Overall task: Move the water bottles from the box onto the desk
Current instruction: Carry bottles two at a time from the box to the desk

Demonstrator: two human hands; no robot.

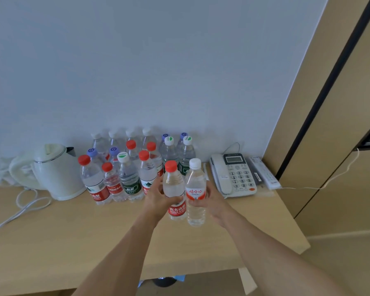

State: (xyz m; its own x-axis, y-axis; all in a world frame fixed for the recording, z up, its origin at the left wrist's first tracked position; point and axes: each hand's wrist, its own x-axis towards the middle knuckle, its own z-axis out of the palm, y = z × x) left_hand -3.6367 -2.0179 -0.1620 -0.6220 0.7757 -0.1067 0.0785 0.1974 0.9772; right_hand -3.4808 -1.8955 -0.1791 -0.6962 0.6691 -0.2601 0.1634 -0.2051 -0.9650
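1. Nearest to us, two bare forearms reach forward over the front edge of the pale wooden worktop.
2. Our left hand is wrapped round the middle of a clear plastic water bottle with a red cap and red label; the thumb crosses its front just above the label.
3. Our right hand grasps a clear plastic water bottle with a white cap and a white-and-red label, fingers curled round its far side, below the label.
4. Both bottles are upright and side by side, touching or nearly so. We cannot tell whether their bases rest on the worktop or hang just above it.
5. Just behind them stands the cluster of clear plastic water bottles, upright in several rows reaching back to the wall, with red, white, green-marked white and lilac caps, and red or dark green labels.
6. Left of the cluster, just beside it, sits a cream electric kettle with a steel rim; its white cord loops across the worktop towards the left edge.
7. Right of the bottles lies a white desk telephone with a grey keypad panel, and beside that a white remote control.
8. Farthest back is the plain pale blue-grey wall, with a tan panel with a dark strip at the right.
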